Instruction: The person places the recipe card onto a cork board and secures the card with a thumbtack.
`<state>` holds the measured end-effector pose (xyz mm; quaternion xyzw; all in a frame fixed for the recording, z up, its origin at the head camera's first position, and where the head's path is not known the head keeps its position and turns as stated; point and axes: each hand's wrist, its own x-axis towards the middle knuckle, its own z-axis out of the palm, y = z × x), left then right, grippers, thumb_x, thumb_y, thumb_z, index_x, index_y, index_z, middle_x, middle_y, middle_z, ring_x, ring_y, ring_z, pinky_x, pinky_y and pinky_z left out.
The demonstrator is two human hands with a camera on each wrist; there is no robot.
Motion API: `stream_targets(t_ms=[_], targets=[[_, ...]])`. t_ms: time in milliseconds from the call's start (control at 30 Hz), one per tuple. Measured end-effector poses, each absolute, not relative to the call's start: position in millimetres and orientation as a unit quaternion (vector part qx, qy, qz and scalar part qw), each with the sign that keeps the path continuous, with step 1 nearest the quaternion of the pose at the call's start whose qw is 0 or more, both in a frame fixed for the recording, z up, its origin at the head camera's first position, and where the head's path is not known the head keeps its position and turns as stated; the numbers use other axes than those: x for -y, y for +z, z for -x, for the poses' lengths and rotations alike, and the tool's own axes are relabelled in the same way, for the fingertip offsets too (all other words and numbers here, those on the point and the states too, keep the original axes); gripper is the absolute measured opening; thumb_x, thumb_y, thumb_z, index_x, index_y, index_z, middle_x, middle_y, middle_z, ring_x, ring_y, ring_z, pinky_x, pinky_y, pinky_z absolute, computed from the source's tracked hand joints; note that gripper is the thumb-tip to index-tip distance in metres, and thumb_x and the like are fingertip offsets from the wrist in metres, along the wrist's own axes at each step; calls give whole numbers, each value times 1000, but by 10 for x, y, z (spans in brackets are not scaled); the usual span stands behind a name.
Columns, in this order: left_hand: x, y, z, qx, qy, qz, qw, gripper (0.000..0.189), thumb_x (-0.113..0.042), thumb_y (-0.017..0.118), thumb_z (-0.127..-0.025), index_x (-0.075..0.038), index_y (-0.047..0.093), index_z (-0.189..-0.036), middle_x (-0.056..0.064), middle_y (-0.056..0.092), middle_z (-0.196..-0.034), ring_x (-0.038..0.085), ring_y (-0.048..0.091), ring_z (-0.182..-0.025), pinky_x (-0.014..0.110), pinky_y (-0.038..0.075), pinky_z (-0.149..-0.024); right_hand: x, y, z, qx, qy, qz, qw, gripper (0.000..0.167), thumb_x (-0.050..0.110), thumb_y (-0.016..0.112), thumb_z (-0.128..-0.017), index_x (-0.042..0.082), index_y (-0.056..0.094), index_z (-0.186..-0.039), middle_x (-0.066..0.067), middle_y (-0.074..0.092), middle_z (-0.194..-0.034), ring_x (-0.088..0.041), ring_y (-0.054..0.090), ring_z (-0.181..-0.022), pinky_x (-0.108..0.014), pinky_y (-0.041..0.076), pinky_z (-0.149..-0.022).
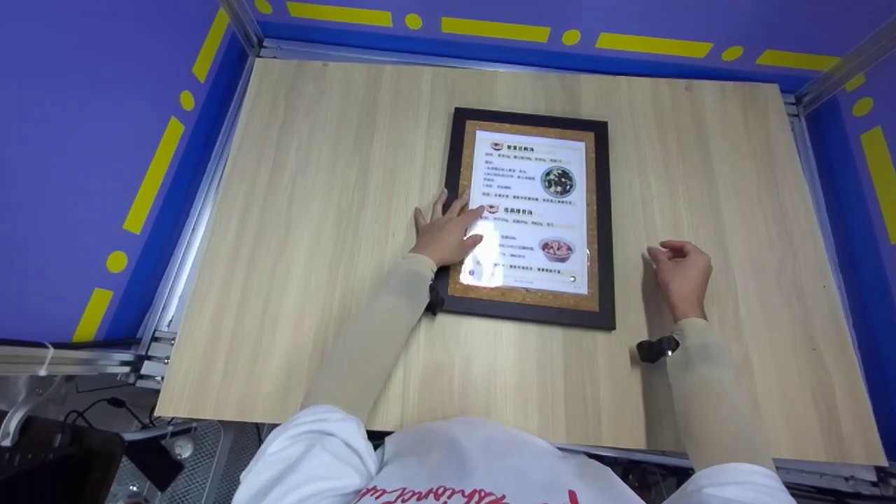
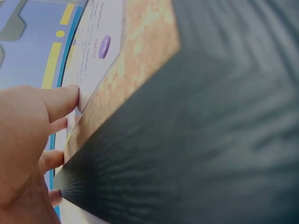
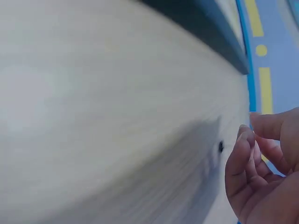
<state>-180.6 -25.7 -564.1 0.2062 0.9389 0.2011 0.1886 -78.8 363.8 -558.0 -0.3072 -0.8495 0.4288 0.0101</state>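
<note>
A dark picture frame (image 1: 535, 318) lies flat on the wooden table, with a cork-brown border around a white printed recipe sheet (image 1: 530, 161) that shows two food photos. My left hand (image 1: 448, 234) rests on the frame's left side with its fingers spread, reaching over the border onto the sheet. Close up in the left wrist view, the thumb (image 2: 60, 100) touches the sheet's edge. To the right of the frame, my right hand (image 1: 682, 273) hovers over the table, fingers loosely curled and nothing visible in them. A small dark spot (image 3: 221, 146) shows beside its fingertips in the right wrist view.
The wooden tabletop (image 1: 336, 175) is bordered by metal rails, with blue-purple panels (image 1: 91, 140) marked in yellow at the back and sides. Below the left front corner are cables and a dark object (image 1: 154, 462). Bright glare lies on the sheet's lower left.
</note>
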Motion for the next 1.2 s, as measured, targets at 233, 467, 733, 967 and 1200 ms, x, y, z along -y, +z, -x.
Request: stream_targets(t_ms=[233,467,733,967,1200], targets=[[247,-5646,1815,-938,204,-206,189,58,-48,49,-102,-37,32,-156,-5,8,-166,30,-11,-150,75,-3,-107,-3696,-5700,764,856,402,325,-5,40,29,65,-95,0,65,-123,-7,62,-98,-11,58,-74,-18,48,-59],[244,-5642,1822,-938,202,-205,191,57,-48,48,-102,-37,31,-156,-5,8,-166,30,-11,-150,75,-3,-107,-3704,-5726,799,875,366,318,3,33,27,62,-97,-1,70,-112,-9,64,-96,-15,56,-79,-23,46,-64],[251,-5651,1822,-939,201,-206,189,57,-47,48,-102,-37,31,-156,-6,7,-166,29,-11,-150,75,-3,-107,-3634,-5650,896,857,403,321,-2,34,29,60,-98,-2,67,-112,-7,63,-96,-9,60,-74,-19,50,-61],[250,-5663,1820,-938,199,-211,190,57,-47,48,-102,-36,31,-156,-5,8,-166,30,-11,-150,75,-2,-107,-3463,-5524,1121,809,502,306,9,31,24,68,-95,-1,66,-113,-1,69,-88,-11,69,-66,-24,57,-57],[253,-5656,1816,-939,201,-207,188,57,-48,48,-102,-37,30,-156,-6,7,-166,29,-11,-150,75,-2,-107,-3253,-5414,1377,674,672,306,32,18,10,69,-94,0,63,-108,-5,72,-85,-12,69,-68,-22,56,-57]])
